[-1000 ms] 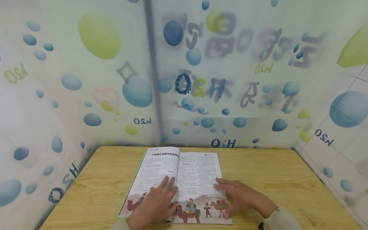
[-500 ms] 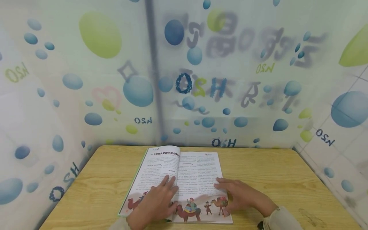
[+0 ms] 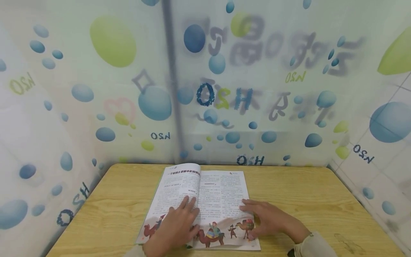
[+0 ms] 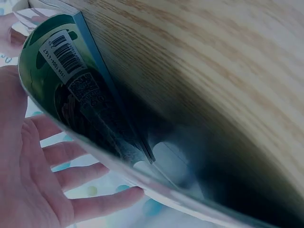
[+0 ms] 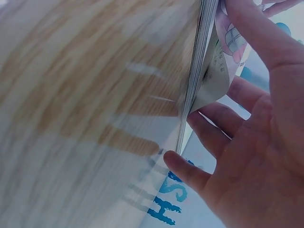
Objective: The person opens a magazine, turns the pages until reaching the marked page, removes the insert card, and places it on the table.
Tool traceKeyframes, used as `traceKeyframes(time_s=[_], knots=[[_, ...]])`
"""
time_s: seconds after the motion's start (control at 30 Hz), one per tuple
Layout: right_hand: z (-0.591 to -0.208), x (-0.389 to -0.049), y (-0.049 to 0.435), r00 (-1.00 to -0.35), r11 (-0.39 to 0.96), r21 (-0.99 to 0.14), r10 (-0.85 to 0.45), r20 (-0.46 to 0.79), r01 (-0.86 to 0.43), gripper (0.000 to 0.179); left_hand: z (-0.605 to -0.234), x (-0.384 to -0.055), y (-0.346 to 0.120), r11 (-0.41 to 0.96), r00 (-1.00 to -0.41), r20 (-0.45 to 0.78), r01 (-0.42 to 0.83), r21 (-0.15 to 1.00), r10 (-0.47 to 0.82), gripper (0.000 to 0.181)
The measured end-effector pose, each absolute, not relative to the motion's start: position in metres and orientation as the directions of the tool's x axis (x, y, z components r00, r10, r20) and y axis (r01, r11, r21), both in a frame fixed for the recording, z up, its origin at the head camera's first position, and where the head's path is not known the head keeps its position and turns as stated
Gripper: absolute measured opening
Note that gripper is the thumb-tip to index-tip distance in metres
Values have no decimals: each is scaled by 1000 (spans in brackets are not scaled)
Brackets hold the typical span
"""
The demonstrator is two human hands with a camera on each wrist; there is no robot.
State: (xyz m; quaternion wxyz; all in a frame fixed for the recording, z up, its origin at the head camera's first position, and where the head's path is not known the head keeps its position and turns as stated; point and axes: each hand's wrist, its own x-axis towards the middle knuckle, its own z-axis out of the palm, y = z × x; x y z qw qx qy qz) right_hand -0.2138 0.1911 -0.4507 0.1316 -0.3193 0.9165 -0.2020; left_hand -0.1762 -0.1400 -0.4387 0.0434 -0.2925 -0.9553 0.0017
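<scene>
left grip [image 3: 178,225] partly hides magazine [image 3: 221,200]

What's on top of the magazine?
The left hand lies over the magazine near its fold; the right hand touches its right edge. The page parts they cover can't be seen.

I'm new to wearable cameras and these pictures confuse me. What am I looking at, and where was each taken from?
No machine: these are a person's two bare hands. The wide view comes from a head-worn camera looking forward and down; the two close-ups come from cameras on each wrist. An open magazine lies on a wooden table. The left hand rests on it near the fold, fingers extended. The right hand is at its right edge; whether it pinches a page is hard to tell. The left wrist view shows a barcode on the green cover.
</scene>
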Motion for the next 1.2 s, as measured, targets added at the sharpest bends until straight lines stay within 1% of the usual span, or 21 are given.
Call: traceKeyframes(time_s=[0.13,0.27,0.33,0.4,0.47,0.57,0.67,0.77,0.93,1.07,1.13,1.2], knots=[[-451,-213,190,-776,726,-462,-620,-119,-509,87,-440,-176,-138,812,-803,119,579,-73,584,39],[-452,-211,187,-778,724,-448,-621,-94,-524,85,-443,-176,-135,772,-749,189,623,-125,635,32],[-453,-210,186,-776,720,-437,-626,-75,-539,84,-443,-176,-132,746,-718,207,654,-122,664,31],[-454,-209,185,-775,721,-424,-628,-64,-548,84,-444,-175,-129,727,-702,202,680,-95,683,34],[-455,-209,184,-778,726,-410,-625,-59,-552,84,-444,-174,-126,717,-701,171,694,-65,693,43],[-454,-209,182,-783,732,-401,-619,-56,-550,83,-444,-172,-123,728,-719,120,684,-47,684,58],[-452,-209,180,-794,743,-397,-605,-57,-538,82,-444,-172,-122,736,-732,81,675,-51,677,65],[-451,-210,177,-804,748,-408,-592,-53,-524,81,-445,-172,-121,732,-728,79,680,-48,681,57],[-450,-211,176,-804,744,-407,-593,-37,-530,83,-445,-171,-123,722,-711,125,687,-88,692,41],[-449,-212,178,-810,738,-432,-586,-27,-519,82,-444,-172,-126,726,-709,157,681,-96,687,32],[-448,-213,180,-815,727,-461,-580,-14,-509,80,-443,-172,-127,723,-702,187,685,-88,687,34],[-446,-213,180,-821,717,-487,-570,2,-499,78,-444,-172,-129,711,-677,239,697,-95,696,45]])
